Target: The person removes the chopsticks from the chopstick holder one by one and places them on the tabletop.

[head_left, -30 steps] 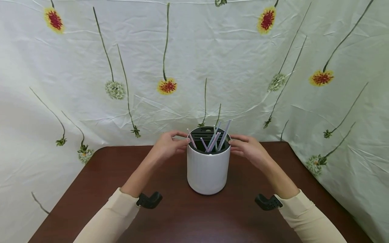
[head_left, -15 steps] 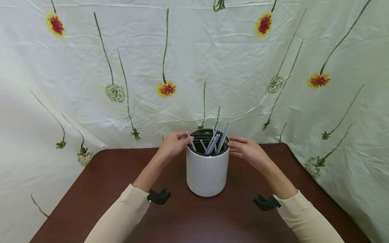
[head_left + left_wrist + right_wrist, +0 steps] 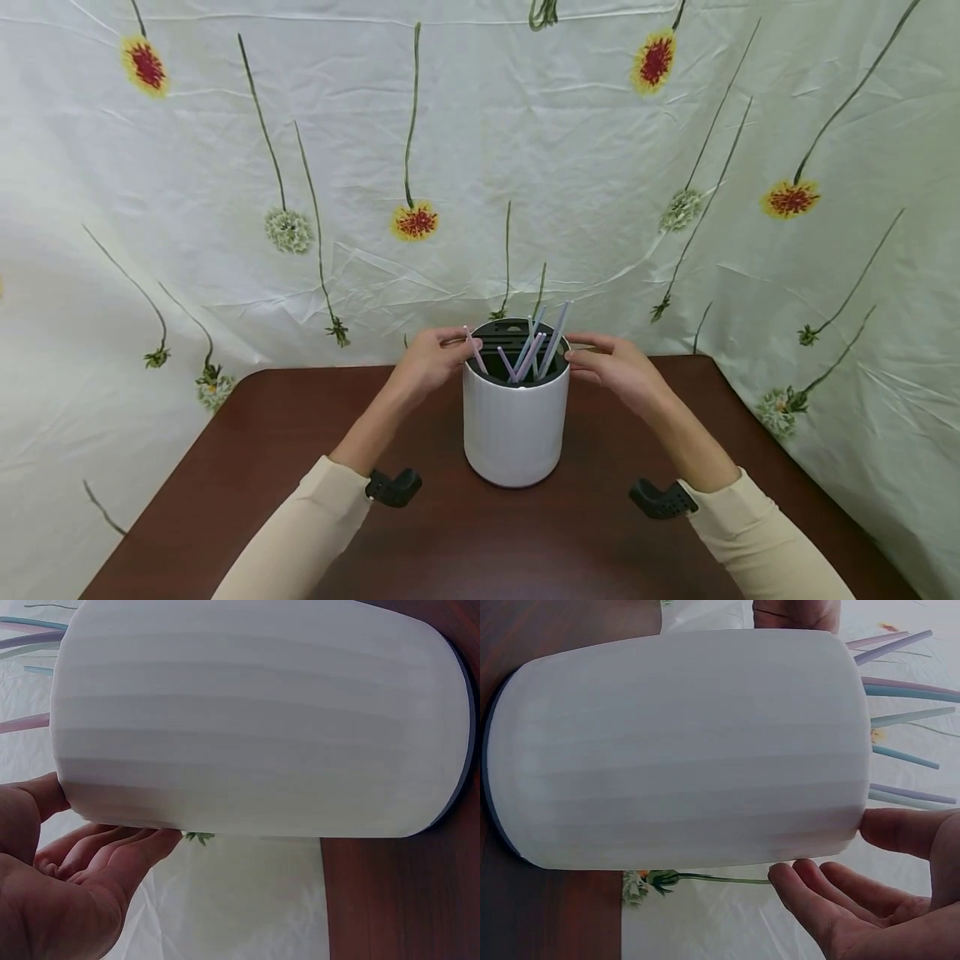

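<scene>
Fingers of our left hand (image 3: pixel 431 360) and right hand (image 3: pixel 618 372) are slightly bent and only a little apart from their thumbs, holding opposite sides of a tall white cylindrical holder (image 3: pixel 516 433) near its top. Each thumb meets the rim while fingertips lie along the outer wall; how hard we press, we cannot tell. Gripping from both sides at one height probably keeps it from tipping, since push on one side is met on the other.

Our holder stands upright on the dark reddish-brown tabletop (image 3: pixel 285 433), between our forearms and towards the far edge, where both arms reach it evenly. At its mouth sits a black slotted insert (image 3: pixel 504 340), its bars at the back and a wider opening in front. Thin pastel sticks (image 3: pixel 555 340) in purple, blue, green and pink rise from that opening at different slants, likely because it is too roomy to keep them straight. One pink stick (image 3: pixel 481 362) leans left, just beside our left thumb. Behind us all hangs a white fabric backdrop (image 3: pixel 480 125) printed with long-stemmed flowers.
</scene>
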{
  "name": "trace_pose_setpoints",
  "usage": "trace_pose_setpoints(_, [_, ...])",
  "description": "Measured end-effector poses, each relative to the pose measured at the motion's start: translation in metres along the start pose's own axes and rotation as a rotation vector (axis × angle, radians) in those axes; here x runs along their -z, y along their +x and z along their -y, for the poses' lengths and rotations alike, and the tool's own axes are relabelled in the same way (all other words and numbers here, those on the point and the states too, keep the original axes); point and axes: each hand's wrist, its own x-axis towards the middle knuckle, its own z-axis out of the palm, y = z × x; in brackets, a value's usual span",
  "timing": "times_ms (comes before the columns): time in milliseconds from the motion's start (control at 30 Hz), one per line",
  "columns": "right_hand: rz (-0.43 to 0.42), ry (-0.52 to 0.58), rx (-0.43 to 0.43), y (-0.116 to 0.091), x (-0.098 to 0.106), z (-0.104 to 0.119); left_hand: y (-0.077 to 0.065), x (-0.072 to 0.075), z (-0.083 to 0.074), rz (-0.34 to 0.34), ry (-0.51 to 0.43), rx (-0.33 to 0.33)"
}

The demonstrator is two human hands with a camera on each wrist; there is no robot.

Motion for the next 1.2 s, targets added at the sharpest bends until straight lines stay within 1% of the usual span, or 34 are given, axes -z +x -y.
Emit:
trace_pose_setpoints(200, [-0.047,-0.082,0.078,-0.004,0.003,0.015,0.0,-0.001,0.0,-0.003,-0.009,-0.013])
trace_pose_setpoints(367, [-0.092,-0.137,0.128,-0.008,0.005,0.026,0.0,-0.001,0.001,-0.001,-0.021,-0.007])
trace_pose_setpoints(500, [-0.11,-0.124,0.156,-0.008,0.004,0.03,0.0,-0.001,0.001,0.003,-0.026,-0.003])
trace_pose_setpoints(700, [-0.125,-0.123,0.191,-0.006,0.0,0.029,0.0,0.0,0.0,0.008,-0.051,-0.004])
trace_pose_setpoints(900, [-0.13,-0.13,0.185,-0.006,-0.005,0.027,0.0,0.0,0.001,0.007,-0.06,-0.001])
trace_pose_setpoints(1067, [-0.142,-0.14,0.179,-0.005,-0.008,0.026,0.0,0.0,0.001,-0.001,-0.046,0.007])
trace_pose_setpoints(1200, [-0.16,-0.157,0.181,-0.003,-0.01,0.025,0.0,0.001,0.002,-0.009,-0.034,-0.006])
